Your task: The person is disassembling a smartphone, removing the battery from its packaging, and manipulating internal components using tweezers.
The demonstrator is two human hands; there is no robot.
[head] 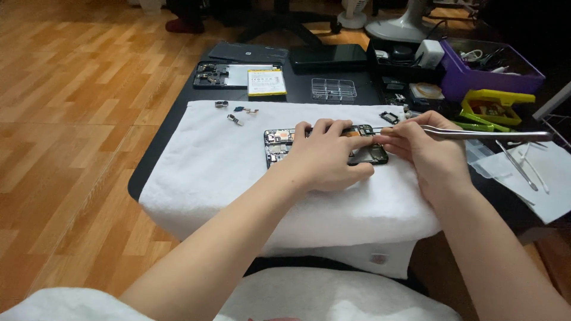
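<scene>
An opened black phone body (pixel 278 144) lies on a white towel (pixel 208 160), its circuit parts exposed. My left hand (pixel 327 154) lies flat over the phone's middle and presses it down. My right hand (pixel 428 151) sits at the phone's right end and grips metal tweezers (pixel 488 135), whose handle points right; the tips are hidden at the fingers. Small loose phone parts (pixel 235 113) lie on the towel at the upper left.
A second opened phone with a yellow battery (pixel 266 82) lies at the table's back, next to a clear parts box (pixel 333 90). A purple bin (pixel 488 68), a yellow tool holder (pixel 493 104) and spare tweezers (pixel 523 169) on white paper are at the right.
</scene>
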